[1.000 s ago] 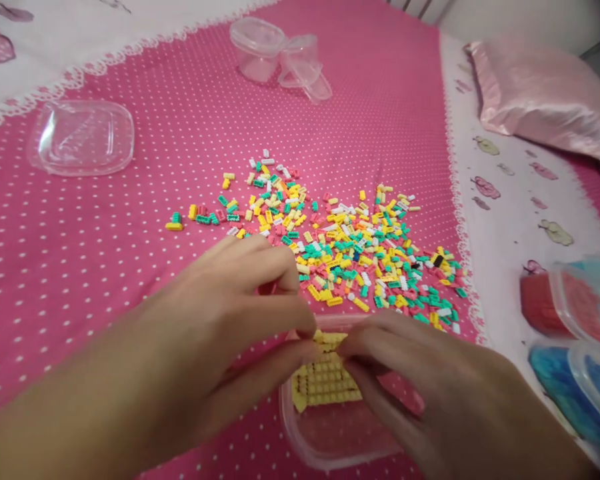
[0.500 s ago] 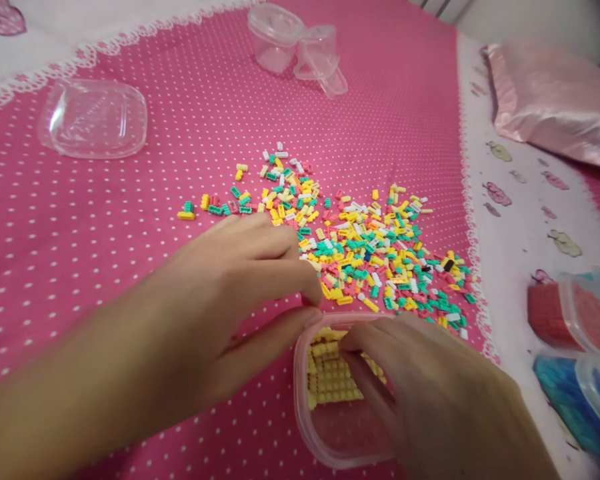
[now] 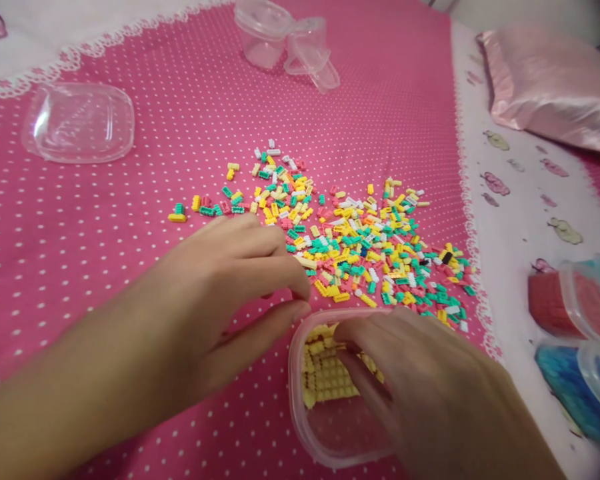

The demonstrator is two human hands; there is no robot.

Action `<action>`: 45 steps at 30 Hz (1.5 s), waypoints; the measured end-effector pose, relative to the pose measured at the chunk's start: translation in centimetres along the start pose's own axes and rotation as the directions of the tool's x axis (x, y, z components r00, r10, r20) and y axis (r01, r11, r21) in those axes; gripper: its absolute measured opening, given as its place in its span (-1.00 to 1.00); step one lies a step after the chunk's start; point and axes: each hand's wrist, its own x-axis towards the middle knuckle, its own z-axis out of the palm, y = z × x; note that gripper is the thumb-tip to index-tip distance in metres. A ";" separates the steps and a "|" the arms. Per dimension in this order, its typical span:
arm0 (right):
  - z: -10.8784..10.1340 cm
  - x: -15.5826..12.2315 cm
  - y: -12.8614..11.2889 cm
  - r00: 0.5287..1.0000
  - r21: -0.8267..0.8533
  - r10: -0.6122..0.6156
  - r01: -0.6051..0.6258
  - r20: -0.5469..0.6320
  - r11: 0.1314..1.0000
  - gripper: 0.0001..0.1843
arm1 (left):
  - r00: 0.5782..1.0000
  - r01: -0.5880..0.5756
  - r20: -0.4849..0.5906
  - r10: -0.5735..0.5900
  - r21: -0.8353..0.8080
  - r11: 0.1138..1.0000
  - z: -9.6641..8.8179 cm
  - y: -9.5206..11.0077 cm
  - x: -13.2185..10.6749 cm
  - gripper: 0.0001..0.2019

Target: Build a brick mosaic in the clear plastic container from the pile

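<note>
My right hand [image 3: 410, 380] reaches into a clear plastic container [image 3: 297, 427], its thumb and forefinger pinched at a pale yellow toy brick along the far side. Pale yellow bricks [image 3: 330, 380] are set in tight rows in the container, covering its far part; some are hidden under my right hand. Just left of the rim is my left hand [image 3: 250, 287], thumb and forefinger tips brought together. Whatever those tips hold, if anything, is hidden. Beyond both hands spreads a loose heap of small toy bricks [image 3: 375, 240] in yellow, green, white and coral.
A clear lid [image 3: 85, 123] lies at the far left of the pink dotted cloth [image 3: 180, 80]. Clear tubs [image 3: 265, 40] stand at the back. To the right are a container of red pieces [image 3: 555, 303], one of blue pieces [image 3: 565, 387], and a pink pillow [image 3: 560, 93].
The view has shifted slightly, so most things sit a little further left. Both hands keep nearly the same pose at the container.
</note>
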 end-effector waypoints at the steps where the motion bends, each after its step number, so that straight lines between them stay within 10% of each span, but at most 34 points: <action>1: 0.0 0.0 0.0 1.000 -0.002 -0.004 0.004 -0.001 1.000 -0.76 | 1.000 0.001 0.004 -0.001 -0.002 1.000 0.0 0.0 0.0 -0.82; 17: 0.3 0.4 -1.0 0.996 -0.005 0.086 -0.085 0.018 0.996 -0.78 | 1.000 -0.002 -0.022 0.001 -0.014 1.000 0.0 0.0 0.1 -0.78; 32: -1.8 0.8 -1.2 0.958 0.029 0.087 -0.082 -0.273 0.996 -0.82 | 0.994 -0.025 -0.107 0.020 -0.048 0.999 1.3 2.0 1.0 -0.93; 45: 0.9 0.5 -0.5 0.994 -0.065 0.040 -0.047 -0.101 0.997 -0.79 | 0.976 0.020 -0.216 -0.011 0.040 0.999 0.5 1.2 0.5 -0.85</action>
